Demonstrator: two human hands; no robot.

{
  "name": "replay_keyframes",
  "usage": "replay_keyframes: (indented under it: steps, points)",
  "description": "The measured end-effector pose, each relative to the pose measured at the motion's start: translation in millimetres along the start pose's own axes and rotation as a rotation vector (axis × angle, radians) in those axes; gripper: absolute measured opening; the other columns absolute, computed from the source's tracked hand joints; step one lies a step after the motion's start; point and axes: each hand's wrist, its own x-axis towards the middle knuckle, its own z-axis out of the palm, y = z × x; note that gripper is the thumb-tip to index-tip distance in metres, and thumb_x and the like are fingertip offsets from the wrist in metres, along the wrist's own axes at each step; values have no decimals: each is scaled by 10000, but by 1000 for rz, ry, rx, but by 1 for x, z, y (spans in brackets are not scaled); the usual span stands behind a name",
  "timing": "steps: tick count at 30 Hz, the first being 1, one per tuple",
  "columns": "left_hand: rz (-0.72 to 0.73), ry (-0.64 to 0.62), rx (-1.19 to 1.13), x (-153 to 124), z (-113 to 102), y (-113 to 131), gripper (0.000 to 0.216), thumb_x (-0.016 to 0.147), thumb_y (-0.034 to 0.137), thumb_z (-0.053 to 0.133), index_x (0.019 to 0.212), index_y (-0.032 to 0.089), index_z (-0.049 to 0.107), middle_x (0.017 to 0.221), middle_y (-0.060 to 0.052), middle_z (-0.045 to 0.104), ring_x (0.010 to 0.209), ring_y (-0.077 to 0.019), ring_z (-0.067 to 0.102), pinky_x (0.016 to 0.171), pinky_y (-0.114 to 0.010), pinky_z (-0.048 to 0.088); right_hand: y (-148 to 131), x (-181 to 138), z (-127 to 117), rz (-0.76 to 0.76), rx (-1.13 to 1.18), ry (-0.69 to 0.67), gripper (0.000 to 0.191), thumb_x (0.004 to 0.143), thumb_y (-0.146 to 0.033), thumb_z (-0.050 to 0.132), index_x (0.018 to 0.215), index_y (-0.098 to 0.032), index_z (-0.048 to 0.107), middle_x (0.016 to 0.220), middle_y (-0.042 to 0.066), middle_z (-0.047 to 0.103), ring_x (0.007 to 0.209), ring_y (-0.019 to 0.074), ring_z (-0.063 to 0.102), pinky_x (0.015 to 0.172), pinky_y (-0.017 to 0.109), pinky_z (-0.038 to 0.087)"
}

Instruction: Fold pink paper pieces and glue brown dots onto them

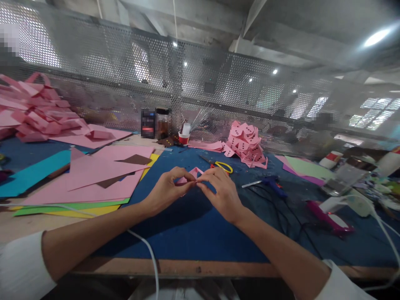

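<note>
Both hands meet over the blue mat (pixel 193 233) at the middle of the table. My left hand (pixel 167 189) pinches the left side of a small folded pink paper piece (pixel 191 175). The right side of that piece is pinched by my right hand (pixel 220 191). The piece is held just above the mat, its folded loop showing between the fingertips. Yellow-handled scissors (pixel 222 166) lie right behind the hands.
Large pink, green, yellow and teal paper sheets (pixel 103 175) lie at the left. A heap of folded pink pieces (pixel 246 143) sits at the back, another pile (pixel 34 108) far left. A blue glue gun (pixel 270 182), a pink glue gun (pixel 328 216), cables, jars and a perforated metal screen surround the mat.
</note>
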Motion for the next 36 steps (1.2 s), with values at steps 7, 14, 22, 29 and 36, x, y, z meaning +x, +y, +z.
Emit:
replay_keyframes:
  steps: [7,14,22,29,36]
  points:
    - [25,-8,-2,0,-1,5,77,848,250,662,855,217,732,853,-14,694,876,-183,612,800,-302,462,2,0,0,-15,-48,-18,135,981,-284,544,1017,-234,664,1029,64,653,1012,219,581,923,383,449]
    - [6,-8,-25,-1,0,3,72,845,249,671,855,208,730,889,-18,700,895,-181,618,824,-306,461,3,0,0,-22,-75,-13,144,978,-287,556,1024,-226,677,1011,60,664,1004,212,584,922,377,441]
    - [58,10,2,-1,2,-1,62,850,234,674,846,212,732,870,-17,710,895,-179,615,816,-295,463,5,0,1,-47,-103,-2,133,969,-269,569,1008,-212,683,988,54,671,980,206,598,905,368,451]
    - [84,11,73,-1,3,-1,82,865,219,652,842,218,731,827,-10,708,848,-171,599,743,-277,454,5,0,3,-40,-118,-20,120,961,-258,581,984,-202,684,984,52,671,974,205,597,908,362,447]
    - [13,41,99,-1,4,-6,60,841,260,693,859,207,714,846,-14,672,795,-156,599,692,-261,464,6,-1,3,-5,-112,-74,159,985,-288,543,989,-202,676,996,55,663,979,208,590,900,363,440]
